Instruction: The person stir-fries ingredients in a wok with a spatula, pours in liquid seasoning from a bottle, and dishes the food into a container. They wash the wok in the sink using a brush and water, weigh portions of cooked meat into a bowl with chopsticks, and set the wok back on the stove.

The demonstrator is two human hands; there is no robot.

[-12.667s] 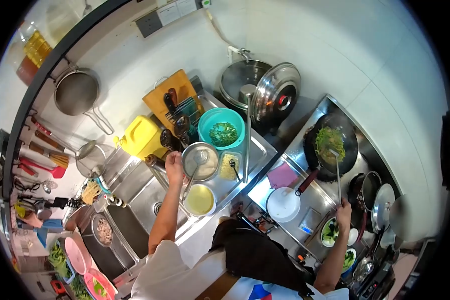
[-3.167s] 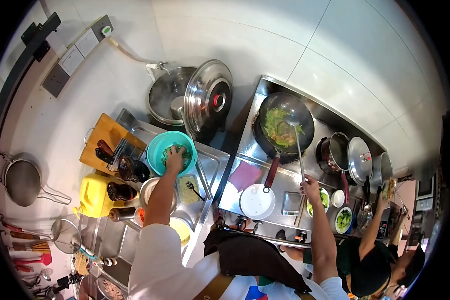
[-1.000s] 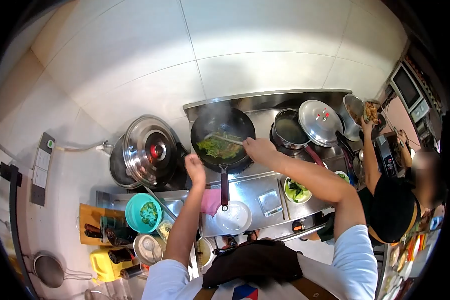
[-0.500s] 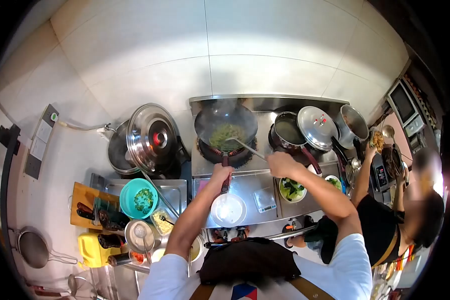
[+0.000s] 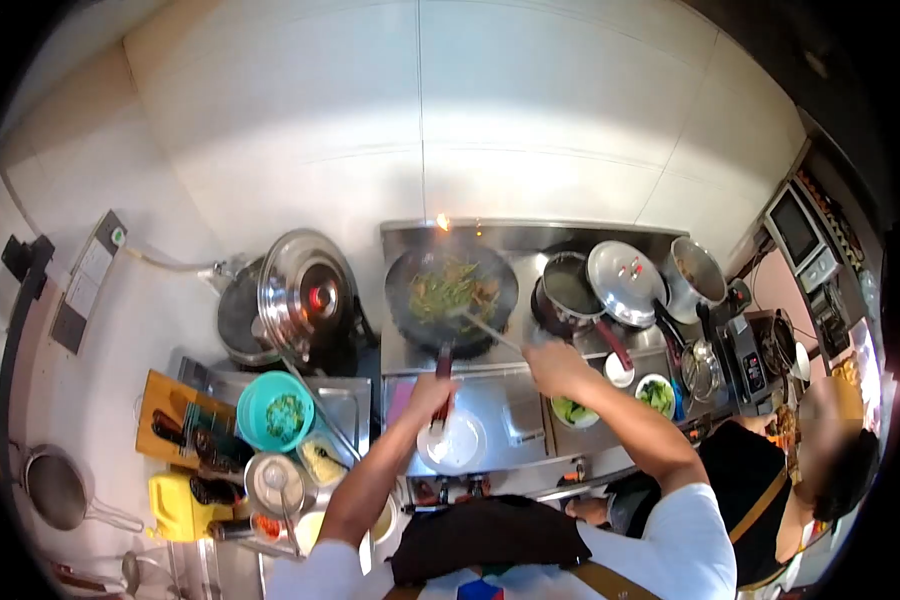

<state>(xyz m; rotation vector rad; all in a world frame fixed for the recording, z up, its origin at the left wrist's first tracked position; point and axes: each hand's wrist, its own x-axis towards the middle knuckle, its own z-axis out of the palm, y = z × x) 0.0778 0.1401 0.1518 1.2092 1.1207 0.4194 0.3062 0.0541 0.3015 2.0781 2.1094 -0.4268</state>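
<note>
My left hand (image 5: 433, 394) is closed round the dark handle of the wok (image 5: 401, 302), above a white plate (image 5: 452, 443). Green vegetables with brownish pieces (image 5: 454, 290) lie spread in the wok, and a small flame shows at its far edge. My right hand (image 5: 558, 370) grips the long metal handle of a ladle (image 5: 490, 331), whose head is down among the vegetables. Bowls of cut greens (image 5: 656, 396) stand to the right, one partly hidden under my right forearm.
Left are a large pot with a leaning lid (image 5: 307, 294), a turquoise bowl (image 5: 251, 411), a yellow jug (image 5: 175, 508) and a cutting board (image 5: 160, 398). Right are a saucepan (image 5: 570, 285), a silver lid (image 5: 623, 283) and a deep pot (image 5: 696, 276). Another person (image 5: 740, 480) stands at the right.
My left hand went from open air to the wok handle. The vegetables are more spread out than half a second ago, and a flame has appeared. The other person has moved back from the stove.
</note>
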